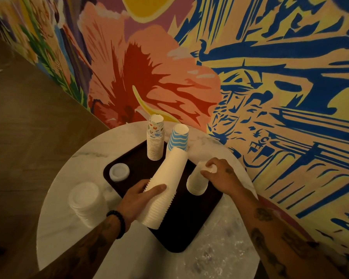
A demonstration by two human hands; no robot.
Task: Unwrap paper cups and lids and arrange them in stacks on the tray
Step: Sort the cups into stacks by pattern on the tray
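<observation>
At the lower left of the frame, on the round marble surface (69, 168), stands a tall stack of white lids (85, 202), off the tray; whether a sleeve is round it cannot be told. Right of it, the dark tray (179, 234) holds a low pile of lids (119, 172) at its left corner. At its far end stand two upright stacks of nested, upside-down cups, a patterned stack (155, 141) and a blue-striped stack (178, 137). At the centre, the left hand (141, 196), with a bead bracelet (117, 222) at its wrist, has its fingers curled round the lower part of a long white cup stack (165, 182). That stack leans toward the striped one, with its lower end at the tray. Further right, the right hand (220, 176) pinches the closed end of a short white cup stack (196, 181), which tilts over the tray's right edge with its open mouth toward the camera. Clear plastic wrap (220, 254) lies crumpled on the surface at lower right. The paper cups are probably very light and easily crushed. A long nested column is likely to bend or slide apart, so it is best held round the ribbed rims low down, with the top steadied. The lids are probably stiff but slippery, so they are best gripped round the sides of the stack.
</observation>
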